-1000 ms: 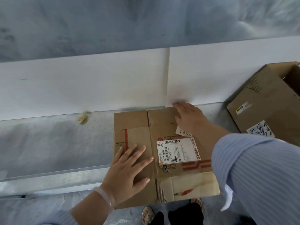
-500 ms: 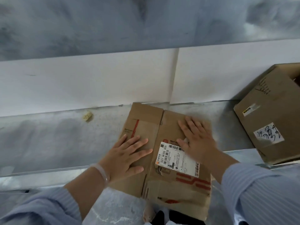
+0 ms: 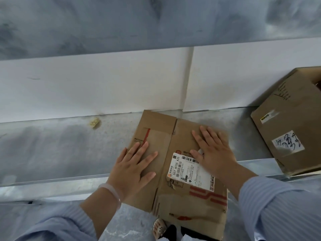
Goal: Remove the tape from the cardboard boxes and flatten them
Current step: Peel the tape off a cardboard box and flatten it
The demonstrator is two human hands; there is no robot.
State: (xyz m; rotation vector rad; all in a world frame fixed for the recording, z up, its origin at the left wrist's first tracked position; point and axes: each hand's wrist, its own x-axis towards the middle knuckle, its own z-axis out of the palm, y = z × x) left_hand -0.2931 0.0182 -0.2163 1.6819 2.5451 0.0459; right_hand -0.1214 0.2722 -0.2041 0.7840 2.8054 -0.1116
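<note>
A flattened brown cardboard box (image 3: 180, 136) with red markings and a white shipping label (image 3: 189, 173) lies on the grey metal table (image 3: 60, 150), its near end hanging over the table's front edge. My left hand (image 3: 133, 167) rests flat on its left panel, fingers spread. My right hand (image 3: 212, 152) presses flat on the right panel, partly over the label's top corner. Neither hand grips anything. A second brown box (image 3: 291, 122), still standing with its top open, sits at the right and carries a scribbled white sticker (image 3: 287, 143).
A white panel (image 3: 97, 84) runs along the back of the table, just behind the flat box. A small yellowish scrap (image 3: 94, 122) lies near the panel at the left. Below the table edge I see a sandal and dark trousers (image 3: 160, 228).
The flat box has slid toward me and turned slightly, away from the white panel. My right hand came back from the box's far edge onto the right panel. My left hand stayed pressed.
</note>
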